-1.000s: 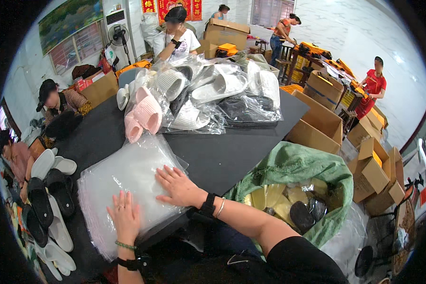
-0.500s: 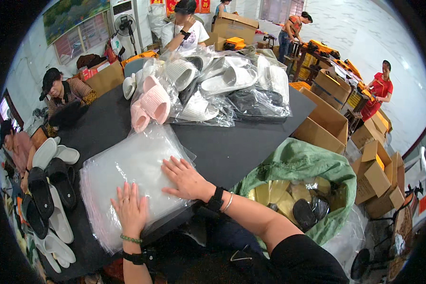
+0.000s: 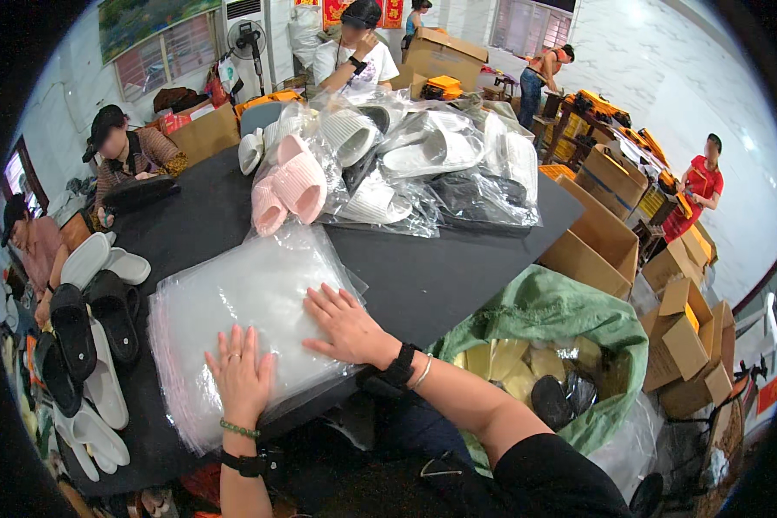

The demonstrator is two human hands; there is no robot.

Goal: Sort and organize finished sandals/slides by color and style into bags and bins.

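Observation:
A thick stack of clear plastic bags point(image 3: 224, 302) lies on the dark table point(image 3: 388, 272) in front of me. My left hand point(image 3: 240, 369) rests flat on its near part, fingers spread. Farther right, my right hand point(image 3: 345, 326) presses on the stack's right side, its fingers also stretched out. Beyond the bags is a heap of bagged slippers: a pink pair point(image 3: 292, 186), white ones point(image 3: 432, 154) and a black pair point(image 3: 479, 194). Unbagged black slippers point(image 3: 73, 331) and white slippers point(image 3: 105, 375) stand along the table's left edge.
A green woven sack point(image 3: 570, 302) holding bagged slippers stands right of the table. Open cardboard boxes point(image 3: 591, 237) crowd the right side. One person point(image 3: 138, 151) sits at the table's far left with a black slipper; others work farther back.
Both my hands stay flat on the bag stack. The view has shifted slightly. At the far left, the seated person's black item now lies lower, at the table's edge.

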